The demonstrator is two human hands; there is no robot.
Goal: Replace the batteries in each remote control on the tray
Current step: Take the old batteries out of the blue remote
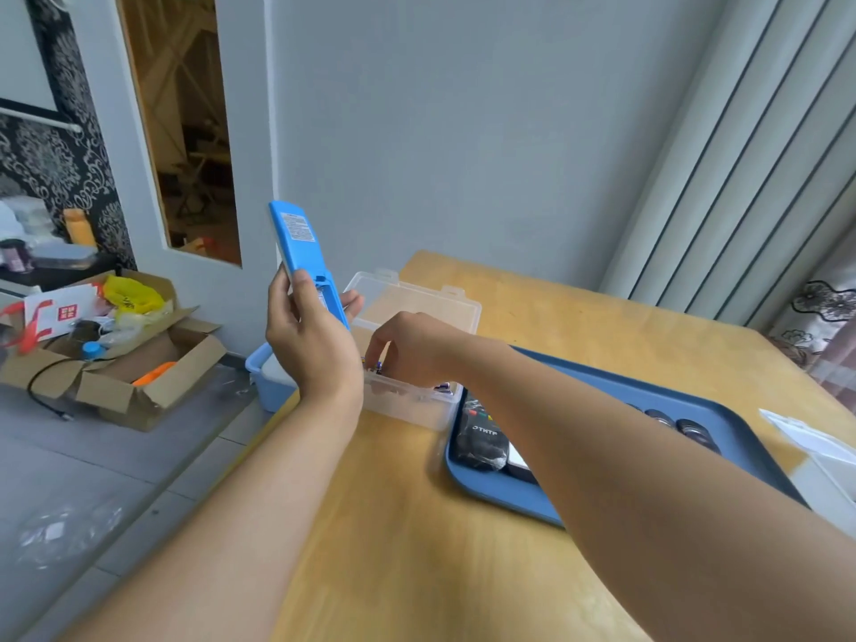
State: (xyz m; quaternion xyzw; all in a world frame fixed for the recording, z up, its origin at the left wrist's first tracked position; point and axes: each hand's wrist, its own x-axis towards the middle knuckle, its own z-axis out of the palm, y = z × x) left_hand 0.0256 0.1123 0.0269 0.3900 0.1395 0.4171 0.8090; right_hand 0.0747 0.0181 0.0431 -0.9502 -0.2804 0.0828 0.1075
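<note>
Mid-task: left hand (311, 338) grips blue remote (301, 252) upright, battery bay open, above desk's (393, 502) left edge. Right hand (407, 347) pinches batteries (376, 366) in clear box (407, 403). Black remote (479, 440) waits on tray (500, 498) to the right.

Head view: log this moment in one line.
left hand: holds blue remote upright | right hand: fingers in clear battery box | stage: fetching battery

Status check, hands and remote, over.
Left hand holds blue remote upright, back cover off. Right hand reaching into clear box. Nothing in the way.
</note>
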